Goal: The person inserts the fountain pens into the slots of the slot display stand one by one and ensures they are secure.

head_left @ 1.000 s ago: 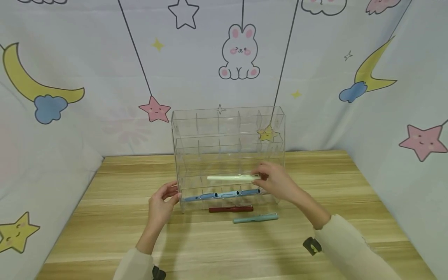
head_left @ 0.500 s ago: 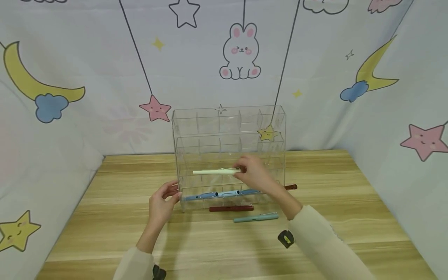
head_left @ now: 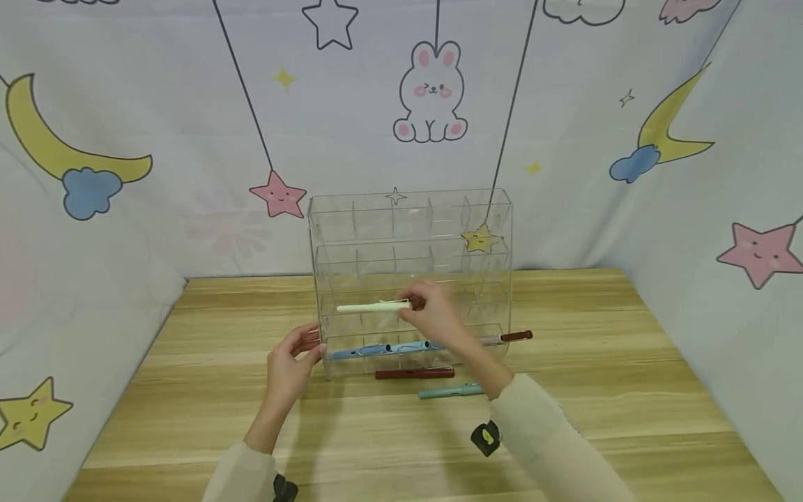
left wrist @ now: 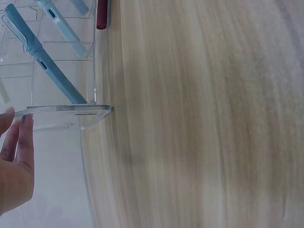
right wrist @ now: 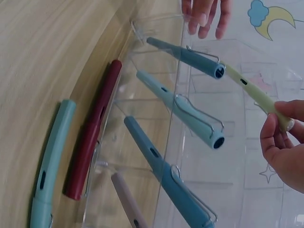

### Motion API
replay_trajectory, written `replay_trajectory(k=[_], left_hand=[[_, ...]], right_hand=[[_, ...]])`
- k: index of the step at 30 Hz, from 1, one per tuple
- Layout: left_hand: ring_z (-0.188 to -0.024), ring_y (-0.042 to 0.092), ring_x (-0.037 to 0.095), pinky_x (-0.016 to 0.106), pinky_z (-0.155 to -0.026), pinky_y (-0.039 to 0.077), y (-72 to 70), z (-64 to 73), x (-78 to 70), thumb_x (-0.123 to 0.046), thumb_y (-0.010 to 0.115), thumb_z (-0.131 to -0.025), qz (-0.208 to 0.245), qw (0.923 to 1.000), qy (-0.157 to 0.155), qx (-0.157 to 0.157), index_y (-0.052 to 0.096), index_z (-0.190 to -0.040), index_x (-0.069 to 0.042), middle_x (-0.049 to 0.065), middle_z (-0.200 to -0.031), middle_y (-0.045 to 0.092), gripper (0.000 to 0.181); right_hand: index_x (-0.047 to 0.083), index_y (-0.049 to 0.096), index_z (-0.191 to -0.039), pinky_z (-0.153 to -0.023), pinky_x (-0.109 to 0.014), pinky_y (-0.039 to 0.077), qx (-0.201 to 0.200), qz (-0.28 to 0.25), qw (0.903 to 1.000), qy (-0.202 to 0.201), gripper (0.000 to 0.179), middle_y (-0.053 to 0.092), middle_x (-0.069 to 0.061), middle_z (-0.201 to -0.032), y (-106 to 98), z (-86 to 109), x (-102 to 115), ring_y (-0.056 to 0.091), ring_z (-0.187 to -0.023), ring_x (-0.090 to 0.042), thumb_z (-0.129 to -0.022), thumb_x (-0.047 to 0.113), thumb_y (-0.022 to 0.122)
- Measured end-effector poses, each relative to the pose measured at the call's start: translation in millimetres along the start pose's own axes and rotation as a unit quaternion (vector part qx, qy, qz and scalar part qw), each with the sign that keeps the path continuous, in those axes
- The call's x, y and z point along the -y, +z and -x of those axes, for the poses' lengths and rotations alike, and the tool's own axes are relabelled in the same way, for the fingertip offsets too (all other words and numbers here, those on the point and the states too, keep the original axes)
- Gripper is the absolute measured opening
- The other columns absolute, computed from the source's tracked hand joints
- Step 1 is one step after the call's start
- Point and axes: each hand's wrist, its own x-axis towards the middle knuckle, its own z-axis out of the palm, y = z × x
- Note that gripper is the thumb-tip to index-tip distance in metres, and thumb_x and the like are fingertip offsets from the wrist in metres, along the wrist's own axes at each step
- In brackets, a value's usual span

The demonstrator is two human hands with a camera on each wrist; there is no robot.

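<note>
My left hand (head_left: pixel 291 366) holds the left side panel of a clear tiered pen rack (left wrist: pixel 61 110), thumb and fingers on either side of it. My right hand (head_left: pixel 433 317) pinches a pale yellow-green pen (head_left: pixel 370 307) by its clip end, level in front of the rack's left middle part. In the lowest tier lie a blue pen (right wrist: pixel 187 58), a light blue pen (right wrist: pixel 183 109), another blue pen (right wrist: pixel 164 171) and a pinkish pen (right wrist: pixel 126 197). A dark red end (head_left: pixel 517 336) juts past the rack's right side.
On the wooden table (head_left: pixel 188 418), in front of the rack, lie a dark red pen (head_left: pixel 414 374) and a teal pen (head_left: pixel 445 392), the latter partly behind my right forearm. A white printed cloth (head_left: pixel 207 139) hangs behind and at both sides.
My right hand has carried the pale pen leftward and slightly up across the rack, uncovering the dark red end at the right. The left hand stays on the panel.
</note>
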Motion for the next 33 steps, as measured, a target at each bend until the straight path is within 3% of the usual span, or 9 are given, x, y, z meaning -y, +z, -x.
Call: replay_trajectory(k=[10, 24, 33], left_hand=[[-0.091, 0.061, 0.031, 0.017, -0.067, 0.054, 0.2, 0.0, 1.0, 0.009, 0.064, -0.080, -0.003, 1.0000, 0.005, -0.002, 0.058, -0.114, 0.003, 0.021, -0.103, 0.063, 0.036], [-0.091, 0.061, 0.030, 0.017, -0.067, 0.054, 0.8, -0.9, 1.2, 0.009, 0.064, -0.080, 0.000, 1.0000, 0.003, -0.004, 0.058, -0.114, 0.003, 0.021, -0.103, 0.063, 0.036], [-0.090, 0.061, 0.031, 0.016, -0.066, 0.053, 0.8, -0.3, 1.2, 0.010, 0.064, -0.079, 0.000, 1.0000, 0.007, -0.006, 0.058, -0.114, 0.004, 0.021, -0.102, 0.063, 0.036]], right_hand=[[-0.003, 0.065, -0.098, -0.061, -0.021, 0.050, -0.029, -0.072, 0.9969, -0.008, 0.019, 0.056, -0.007, -0.082, 21.4, -5.3, 2.2, 0.053, -0.071, -0.015, -0.079, -0.001, 0.068], [0.002, 0.064, -0.105, -0.066, -0.023, 0.053, -0.005, -0.071, 0.9975, 0.001, 0.022, 0.062, -0.010, -0.089, 25.5, -7.6, 7.4, 0.059, -0.076, -0.019, -0.084, 0.002, 0.064], [0.003, 0.065, -0.102, -0.066, -0.024, 0.050, -0.028, -0.074, 0.9969, 0.000, 0.020, 0.059, -0.004, -0.088, 21.5, -3.1, 1.9, 0.054, -0.078, -0.016, -0.085, 0.013, 0.065]])
